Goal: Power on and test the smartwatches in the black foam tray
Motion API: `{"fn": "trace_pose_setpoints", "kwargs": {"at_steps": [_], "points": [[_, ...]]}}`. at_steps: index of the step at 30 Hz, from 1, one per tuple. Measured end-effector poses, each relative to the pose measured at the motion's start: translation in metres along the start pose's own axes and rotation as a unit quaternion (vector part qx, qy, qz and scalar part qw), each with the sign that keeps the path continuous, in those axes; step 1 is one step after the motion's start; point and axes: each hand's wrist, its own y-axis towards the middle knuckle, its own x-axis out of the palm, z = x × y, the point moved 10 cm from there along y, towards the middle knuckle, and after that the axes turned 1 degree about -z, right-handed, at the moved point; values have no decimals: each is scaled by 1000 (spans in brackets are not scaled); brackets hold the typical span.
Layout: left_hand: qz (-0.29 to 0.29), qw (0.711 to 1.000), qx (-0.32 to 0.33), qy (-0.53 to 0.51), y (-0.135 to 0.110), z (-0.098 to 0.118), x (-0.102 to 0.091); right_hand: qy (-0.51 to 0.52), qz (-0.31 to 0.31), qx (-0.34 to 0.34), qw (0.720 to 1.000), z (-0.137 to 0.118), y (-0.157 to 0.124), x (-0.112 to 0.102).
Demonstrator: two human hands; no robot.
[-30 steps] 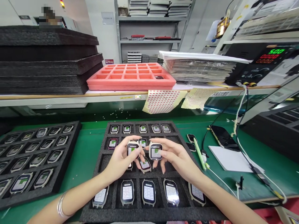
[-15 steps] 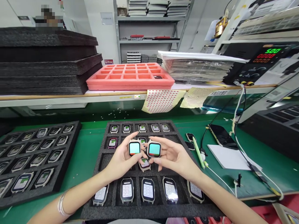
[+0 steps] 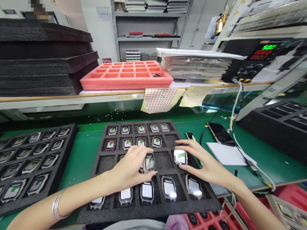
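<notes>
A black foam tray lies on the green bench in front of me, with smartwatches lit in its far two rows and its near row. My left hand is curled over a pale smartwatch in the third row, fingers closed on its sides. My right hand pinches another pale smartwatch between thumb and forefinger, low over the right end of the same row, its other fingers spread. The slot between the two watches shows bare foam.
A second black tray of watches lies at the left. On the shelf behind are a pink foam tray, stacked black foam, bagged sheets and a power supply. A phone, white pad and cables sit to the right.
Both hands held their watches up side by side with screens lit; they have since lowered and spread apart to the tray's third row. The view has shifted slightly right.
</notes>
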Motion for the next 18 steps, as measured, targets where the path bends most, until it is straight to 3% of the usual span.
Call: {"fn": "trace_pose_setpoints", "kwargs": {"at_steps": [3,8,12,18], "points": [[-18,987,51,154,21,17,20,-45,-35,-13,998,10,-8,7],[-51,967,49,244,43,13,58,-82,-29,-9,996,-5,-25,-5],[-76,963,38,257,33,16,65,-98,-85,1,991,-21,-49,-7],[-165,933,77,310,4,47,87,-133,-131,15,982,-19,-66,8]]}}
